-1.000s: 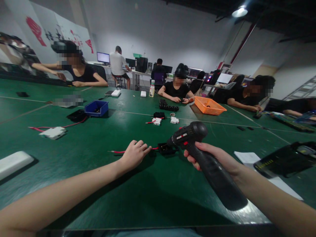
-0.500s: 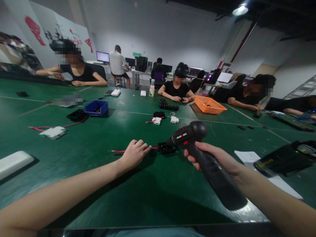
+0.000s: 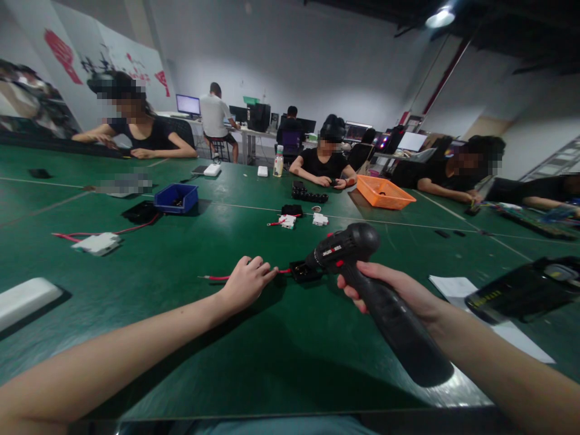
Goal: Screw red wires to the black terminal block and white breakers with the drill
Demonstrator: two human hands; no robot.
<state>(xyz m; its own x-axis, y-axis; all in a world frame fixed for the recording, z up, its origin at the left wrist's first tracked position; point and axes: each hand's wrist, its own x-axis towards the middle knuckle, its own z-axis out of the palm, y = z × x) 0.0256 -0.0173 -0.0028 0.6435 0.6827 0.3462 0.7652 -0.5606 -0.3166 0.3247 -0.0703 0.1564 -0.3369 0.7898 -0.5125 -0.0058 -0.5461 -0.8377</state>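
My right hand (image 3: 399,293) is wrapped round the handle of a black electric screwdriver (image 3: 362,272), whose nose points down at a small black part (image 3: 302,271) on the green table (image 3: 254,362). A red wire (image 3: 217,278) runs left from that part. My left hand (image 3: 247,283) rests on the table with fingers curled over the wire, its fingertips just left of the black part.
White parts with red wires (image 3: 97,243) lie at the left, a blue bin (image 3: 176,197) and an orange tray (image 3: 383,193) farther back. A white block (image 3: 25,299) sits at the near left, papers and a black device (image 3: 521,296) at the right. Several people sit around the table.
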